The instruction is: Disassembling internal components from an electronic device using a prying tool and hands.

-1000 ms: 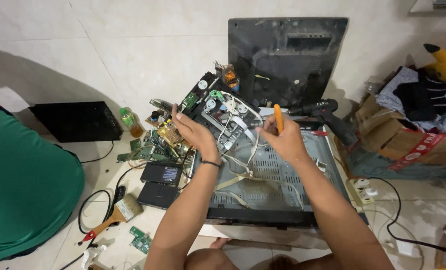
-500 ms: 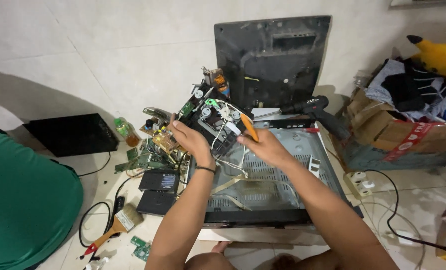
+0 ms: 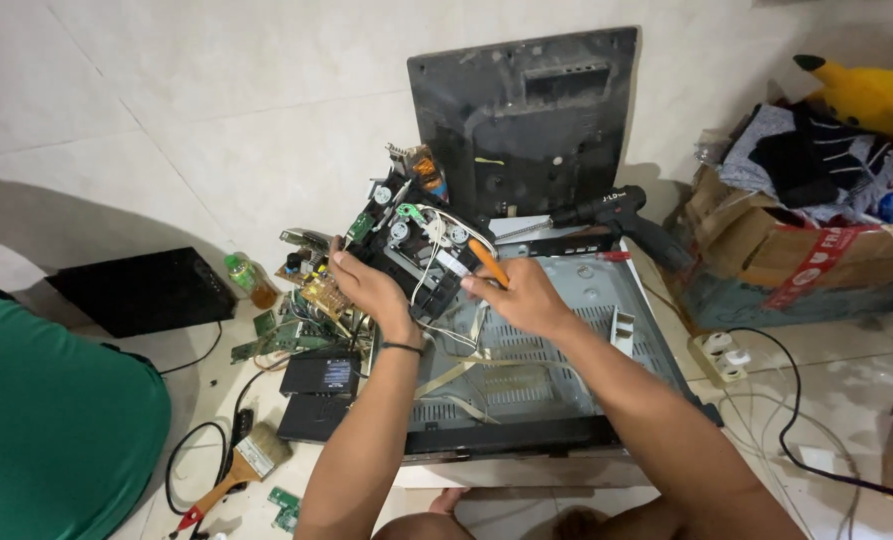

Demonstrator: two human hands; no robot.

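Note:
My left hand [image 3: 371, 290] grips the left side of a black disc-drive assembly [image 3: 416, 240] with circuit parts and white wires, tilted up over the back left corner of an open grey metal chassis [image 3: 556, 370]. My right hand [image 3: 521, 298] holds an orange-handled screwdriver [image 3: 487, 262], its tip against the assembly's right side. Flat ribbon cables [image 3: 466, 365] trail from the assembly into the chassis.
A black panel [image 3: 526, 115] leans on the wall behind. A black power drill [image 3: 616, 215] lies at the chassis's back edge. Green circuit boards [image 3: 286, 335], small black boxes [image 3: 321, 375], a paintbrush [image 3: 236, 470] and a bottle [image 3: 249, 280] sit left. A person in green [image 3: 46, 430] is far left; a cardboard box [image 3: 796, 250] and power strip [image 3: 721, 355] right.
My right hand has come down from holding the screwdriver upright and now presses it against the assembly. The camera has shifted closer; the left hand keeps its grip.

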